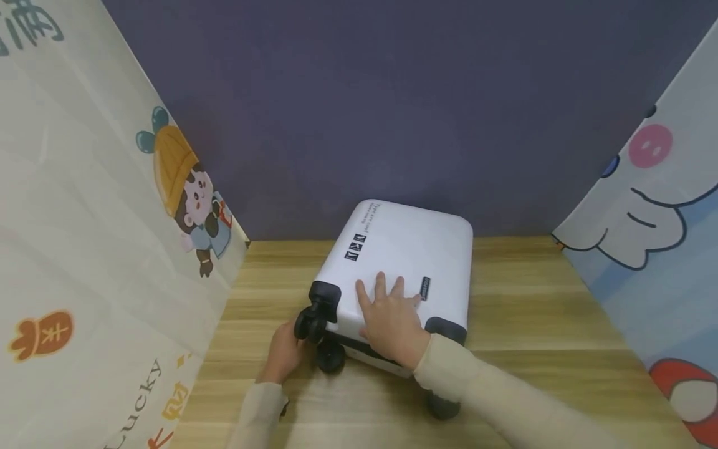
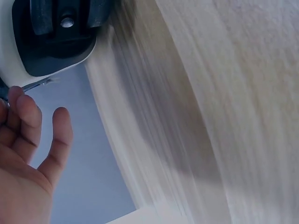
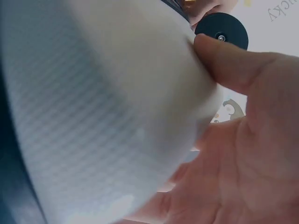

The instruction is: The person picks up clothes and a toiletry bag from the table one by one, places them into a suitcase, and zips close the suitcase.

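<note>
A small white suitcase with dark corner guards lies flat on the wood-patterned surface, its wheeled end nearest me. My right hand rests on its top near that end, fingers spread. In the right wrist view, the thumb and palm of this right hand lie along the suitcase's curved white edge. Beside the left wheels is my left hand, its fingertips hidden in the head view. The left wrist view has the left hand with loosely bent fingers close under the suitcase corner; contact is unclear.
Behind the suitcase rises a dark grey-blue wall. A white printed sheet with cartoon figures borders the left side, and another printed panel borders the right. Wood-patterned surface extends on both sides of the suitcase.
</note>
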The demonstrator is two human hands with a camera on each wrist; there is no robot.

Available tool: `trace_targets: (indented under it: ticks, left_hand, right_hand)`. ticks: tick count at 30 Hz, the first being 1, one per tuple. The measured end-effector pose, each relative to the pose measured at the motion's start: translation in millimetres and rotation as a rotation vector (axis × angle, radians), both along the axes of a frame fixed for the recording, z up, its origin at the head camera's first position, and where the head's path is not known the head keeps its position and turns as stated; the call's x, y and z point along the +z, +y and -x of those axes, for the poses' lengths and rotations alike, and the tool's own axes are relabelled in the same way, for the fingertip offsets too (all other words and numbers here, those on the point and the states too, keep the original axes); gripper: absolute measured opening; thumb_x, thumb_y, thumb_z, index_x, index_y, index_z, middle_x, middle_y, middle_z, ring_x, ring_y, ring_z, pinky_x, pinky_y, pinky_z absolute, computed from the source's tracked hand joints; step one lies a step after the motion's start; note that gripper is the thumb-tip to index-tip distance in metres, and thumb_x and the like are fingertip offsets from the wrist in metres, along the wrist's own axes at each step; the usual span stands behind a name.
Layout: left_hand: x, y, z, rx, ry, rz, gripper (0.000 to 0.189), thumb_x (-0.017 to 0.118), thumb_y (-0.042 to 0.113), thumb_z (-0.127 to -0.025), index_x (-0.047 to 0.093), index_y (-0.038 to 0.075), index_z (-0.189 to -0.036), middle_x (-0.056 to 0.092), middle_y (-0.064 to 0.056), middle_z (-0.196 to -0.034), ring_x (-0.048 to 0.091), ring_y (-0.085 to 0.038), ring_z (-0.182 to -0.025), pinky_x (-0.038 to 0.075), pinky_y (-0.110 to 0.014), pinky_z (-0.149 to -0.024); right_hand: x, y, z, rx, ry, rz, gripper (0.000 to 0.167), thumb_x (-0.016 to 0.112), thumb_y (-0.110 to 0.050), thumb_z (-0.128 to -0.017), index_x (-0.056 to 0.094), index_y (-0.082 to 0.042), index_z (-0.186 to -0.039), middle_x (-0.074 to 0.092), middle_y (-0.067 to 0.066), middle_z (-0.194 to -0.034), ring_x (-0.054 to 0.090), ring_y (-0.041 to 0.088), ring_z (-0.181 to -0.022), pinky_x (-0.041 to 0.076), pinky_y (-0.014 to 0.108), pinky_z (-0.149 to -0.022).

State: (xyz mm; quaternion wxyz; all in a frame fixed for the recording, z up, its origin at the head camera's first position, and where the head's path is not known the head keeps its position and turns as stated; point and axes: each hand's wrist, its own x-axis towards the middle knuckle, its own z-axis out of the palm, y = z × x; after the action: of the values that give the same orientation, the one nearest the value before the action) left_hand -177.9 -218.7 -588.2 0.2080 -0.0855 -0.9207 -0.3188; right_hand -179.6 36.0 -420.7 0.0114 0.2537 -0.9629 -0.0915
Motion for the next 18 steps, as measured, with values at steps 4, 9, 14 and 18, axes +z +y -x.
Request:
trace_targets:
  ticks: [4,9,14,18]
  left_hand:
    - [1.6,-0.7,-3.1,0.008,-0.022,-0.01,0.009,0.07,0.0,-0.085,0.069,0.009,-0.089,0.071,-0.006,-0.078,0.068,-0.021,-0.074,0.055,-0.043,-0.068]
    - [3.2,2.3,-8.5,0.025,-0.037,0.009,0.005,0.068,0.007,-0.092,0.068,0.01,-0.088,0.067,-0.001,-0.074,0.061,-0.014,-0.069,0.053,-0.039,-0.066]
    - [2.5,8.1,-19.4,0.026,-0.063,0.06,0.022,0.066,0.007,-0.093,0.06,0.015,-0.074,0.058,0.004,-0.067,0.052,-0.009,-0.063,0.048,-0.031,-0.058]
    - [0.8,14.8,-29.1,-0.003,-0.026,0.091,0.029,0.067,0.004,-0.089,0.054,0.018,-0.067,0.051,0.008,-0.062,0.044,-0.006,-0.057,0.041,-0.025,-0.052]
  right_hand:
    - [0.4,1.0,0.3,-0.001,-0.006,-0.003,0.082,0.063,-0.058,-0.095,0.034,-0.019,-0.161,0.043,0.028,-0.157,0.05,0.058,-0.133,0.053,0.072,-0.084]
    - [-0.8,5.0,0.4,0.012,0.016,0.018,0.081,0.064,-0.058,-0.094,0.035,-0.02,-0.16,0.044,0.028,-0.156,0.051,0.058,-0.131,0.054,0.071,-0.084]
    - [-2.7,8.6,1.3,0.012,0.022,0.022,0.082,0.065,-0.058,-0.094,0.035,-0.021,-0.16,0.043,0.028,-0.156,0.051,0.059,-0.131,0.054,0.07,-0.085]
    - [-4.0,10.7,1.2,0.012,0.022,0.033,0.082,0.065,-0.058,-0.094,0.034,-0.021,-0.161,0.043,0.028,-0.157,0.05,0.059,-0.131,0.053,0.071,-0.086]
